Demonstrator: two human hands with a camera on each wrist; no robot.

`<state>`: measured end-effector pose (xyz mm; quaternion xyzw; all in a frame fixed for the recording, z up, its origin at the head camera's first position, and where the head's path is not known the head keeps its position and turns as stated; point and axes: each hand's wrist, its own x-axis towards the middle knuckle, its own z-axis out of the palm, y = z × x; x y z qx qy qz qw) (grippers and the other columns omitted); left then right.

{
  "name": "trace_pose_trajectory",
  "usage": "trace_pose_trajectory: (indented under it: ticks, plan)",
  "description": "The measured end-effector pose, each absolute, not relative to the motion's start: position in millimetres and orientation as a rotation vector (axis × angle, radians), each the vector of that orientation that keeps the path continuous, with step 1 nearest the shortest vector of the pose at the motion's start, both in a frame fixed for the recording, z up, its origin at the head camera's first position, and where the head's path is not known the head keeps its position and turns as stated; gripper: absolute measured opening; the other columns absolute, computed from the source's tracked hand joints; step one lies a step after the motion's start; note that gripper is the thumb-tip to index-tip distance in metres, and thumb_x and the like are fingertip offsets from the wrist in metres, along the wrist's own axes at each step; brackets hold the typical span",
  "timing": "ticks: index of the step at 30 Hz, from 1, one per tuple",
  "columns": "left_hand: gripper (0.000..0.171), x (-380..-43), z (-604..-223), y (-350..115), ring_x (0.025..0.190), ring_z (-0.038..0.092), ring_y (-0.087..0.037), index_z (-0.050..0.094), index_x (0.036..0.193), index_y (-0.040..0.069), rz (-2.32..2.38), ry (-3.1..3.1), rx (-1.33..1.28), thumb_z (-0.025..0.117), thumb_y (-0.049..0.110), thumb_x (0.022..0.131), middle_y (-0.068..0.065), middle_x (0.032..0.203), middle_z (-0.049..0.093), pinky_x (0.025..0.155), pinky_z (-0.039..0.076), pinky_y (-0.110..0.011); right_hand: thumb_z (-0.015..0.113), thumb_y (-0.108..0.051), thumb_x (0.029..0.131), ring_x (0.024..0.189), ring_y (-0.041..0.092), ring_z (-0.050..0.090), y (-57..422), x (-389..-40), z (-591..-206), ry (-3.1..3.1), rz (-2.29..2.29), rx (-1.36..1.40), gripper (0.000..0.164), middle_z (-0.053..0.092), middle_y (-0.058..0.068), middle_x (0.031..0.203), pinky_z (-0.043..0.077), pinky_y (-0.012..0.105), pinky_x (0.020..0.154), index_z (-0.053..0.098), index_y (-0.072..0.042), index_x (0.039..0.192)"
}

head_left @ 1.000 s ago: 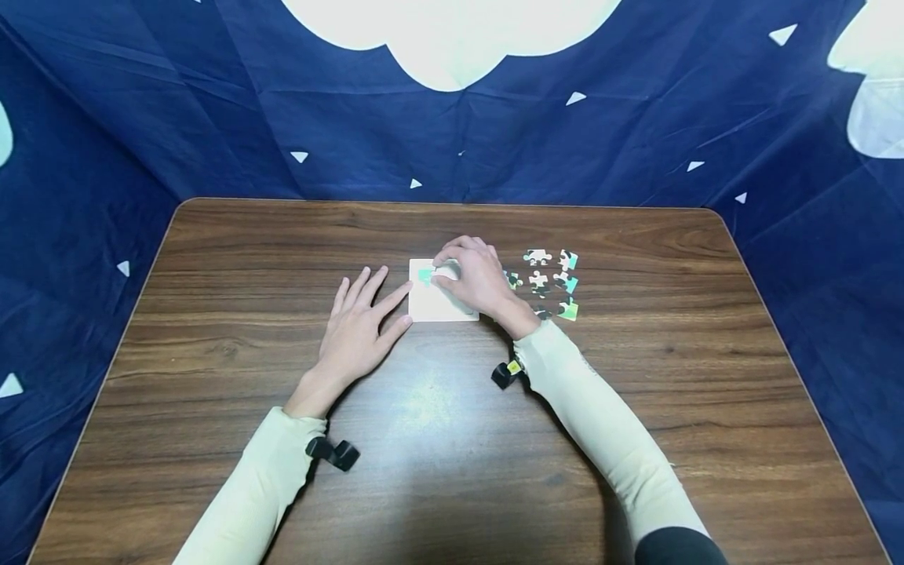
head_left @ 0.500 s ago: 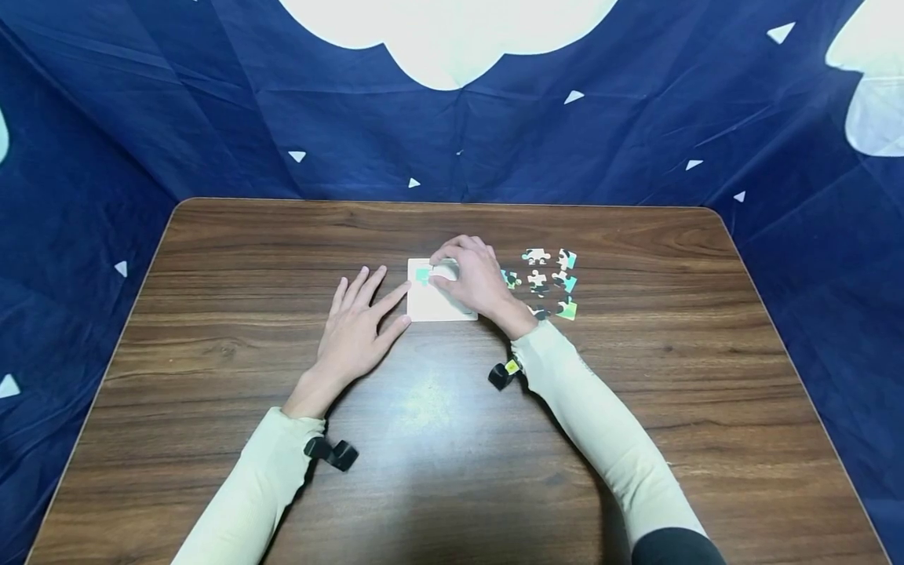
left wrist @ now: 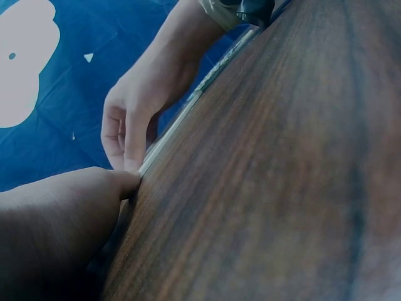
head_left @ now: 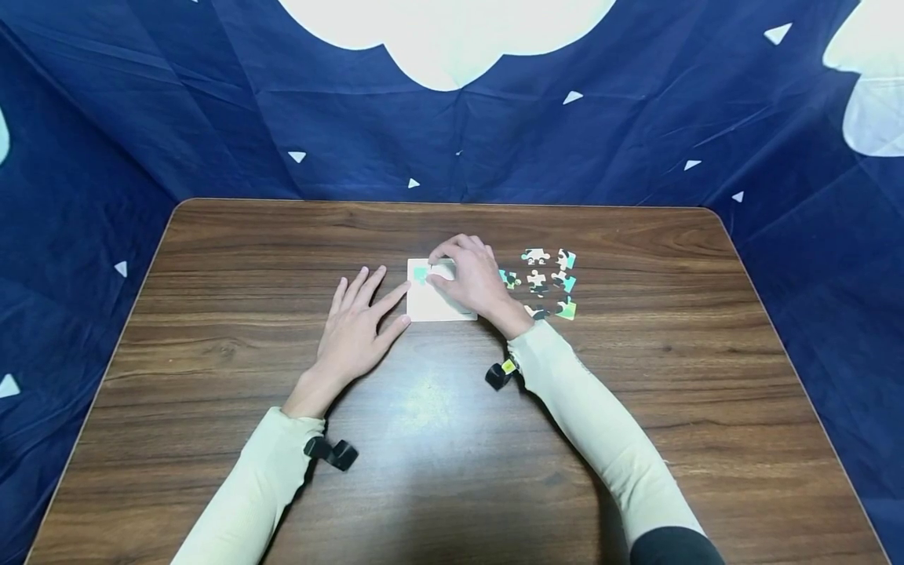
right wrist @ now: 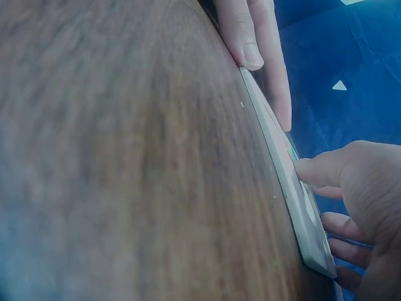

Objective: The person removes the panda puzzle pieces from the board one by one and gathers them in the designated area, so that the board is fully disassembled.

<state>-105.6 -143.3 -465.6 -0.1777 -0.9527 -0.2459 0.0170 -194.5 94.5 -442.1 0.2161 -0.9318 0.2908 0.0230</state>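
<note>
A white square puzzle board point(head_left: 441, 311) lies on the table, with a turquoise puzzle piece point(head_left: 421, 275) in its upper left part. My left hand point(head_left: 351, 336) lies with spread, straight fingers at the board's left side, its thumb and index finger touching the edge. Over the board's upper right part, my right hand point(head_left: 475, 275) pinches a pale puzzle piece point(head_left: 432, 270) between thumb and index finger, right beside the turquoise one. Most of that piece is hidden by the fingers. In the right wrist view, the thumb tip point(right wrist: 306, 168) presses down at the board's surface.
Several loose panda-patterned puzzle pieces point(head_left: 537, 278) lie in rows to the right of the board, some partly behind the right hand. The wooden table point(head_left: 233, 471) ends at its back edge before a blue curtain point(head_left: 353, 125) with white shapes.
My right wrist has shifted very slightly left, while its fingers stay at the same spot on the board. The left hand has not moved.
</note>
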Motion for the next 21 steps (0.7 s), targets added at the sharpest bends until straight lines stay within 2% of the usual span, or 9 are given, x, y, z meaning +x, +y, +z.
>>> trace_pose_trajectory:
  ticks: [21]
  plan:
    - [0.06, -105.5, -466.0, -144.4, 0.17, 0.017, -0.043, 0.053, 0.168, 0.023, -0.751, -2.958, -0.564, 0.056, 0.049, 0.114, -0.019, 0.181, 0.03, 0.138, 0.0, -0.06, 0.084, -0.029, 0.1, 0.137, 0.032, 0.056, 93.9, -193.8, -439.6, -2.937, 0.866, 0.703, 0.04, 0.067, 0.01, 0.141, 0.042, 0.05, 0.115, 0.074, -0.017, 0.137]
